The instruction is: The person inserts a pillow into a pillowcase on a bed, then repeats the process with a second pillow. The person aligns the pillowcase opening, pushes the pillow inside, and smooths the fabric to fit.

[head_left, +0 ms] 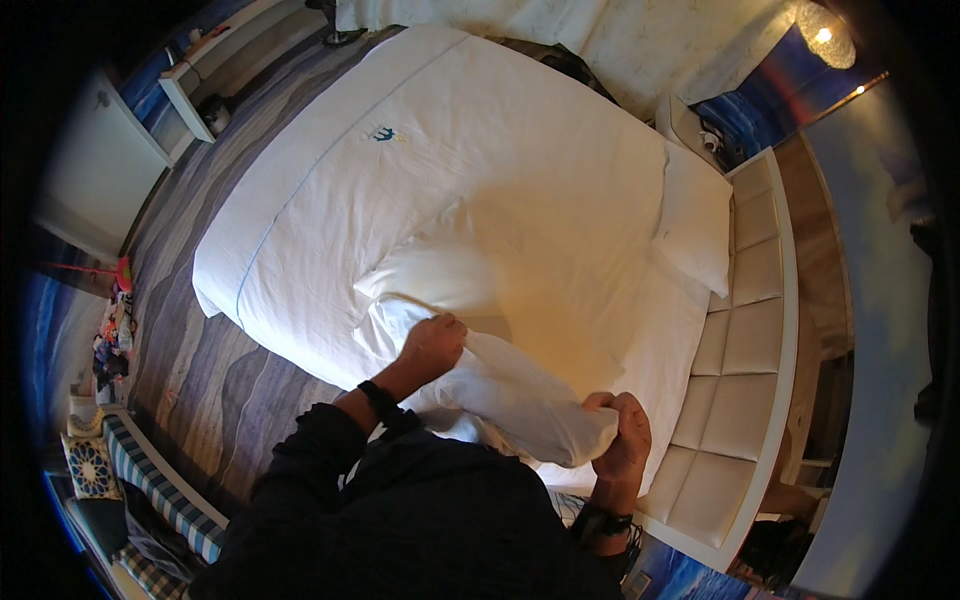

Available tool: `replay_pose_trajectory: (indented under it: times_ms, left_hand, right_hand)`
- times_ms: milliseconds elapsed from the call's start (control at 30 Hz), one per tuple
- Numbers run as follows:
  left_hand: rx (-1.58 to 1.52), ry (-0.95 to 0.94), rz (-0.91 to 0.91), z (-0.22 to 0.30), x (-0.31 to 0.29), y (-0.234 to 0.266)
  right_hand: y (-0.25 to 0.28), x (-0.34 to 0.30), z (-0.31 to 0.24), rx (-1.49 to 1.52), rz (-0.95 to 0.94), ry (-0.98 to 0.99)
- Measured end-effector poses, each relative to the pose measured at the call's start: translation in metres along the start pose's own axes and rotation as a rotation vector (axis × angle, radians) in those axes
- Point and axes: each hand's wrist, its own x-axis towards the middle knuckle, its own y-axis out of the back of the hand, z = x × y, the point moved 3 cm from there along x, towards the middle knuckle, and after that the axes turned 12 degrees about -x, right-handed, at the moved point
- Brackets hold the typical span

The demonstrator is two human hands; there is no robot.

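Observation:
A white pillowcase (520,390) is stretched between my two hands, in front of my body and over the near side of the bed. How much of a pillow is inside it I cannot tell. My left hand (435,343) is closed on its upper edge, towards the left. At the right end, my right hand (624,440) pinches a corner. Beyond the left hand, a white raised bulge (425,268) with a pointed corner lies on the bed; whether it is a pillow or bunched bedding is unclear. The white duvet (330,240) covers most of the bed.
Another white pillow (695,218) lies against the padded headboard (755,290) at right. A lit lamp (825,38) hangs in the far right corner. Wood-look floor (215,330) runs along the left, with a checked sofa (160,480) at lower left and a white door (100,170) above.

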Motion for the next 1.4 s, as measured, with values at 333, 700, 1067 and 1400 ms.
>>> replay_pose_trajectory:
  times_ms: [333, 700, 1067, 1400]
  left_hand:
    - [0.388, 0.107, 0.292, -0.055, 0.02, 0.12]
    - [0.772, 0.001, 0.212, -0.055, 0.108, 0.212]
    - [-0.244, 0.029, 0.533, -0.103, 0.239, 0.104]
    - [-0.698, 0.153, -0.889, 0.056, -0.02, -0.117]
  right_hand:
    - [0.012, -0.003, 0.006, -0.538, 0.221, -0.304]
    - [0.023, 0.006, 0.015, -0.771, 0.071, -0.444]
    - [0.077, 0.005, 0.061, 0.036, 0.327, -0.292]
    - [0.082, -0.003, 0.079, 0.093, 0.287, -0.285]
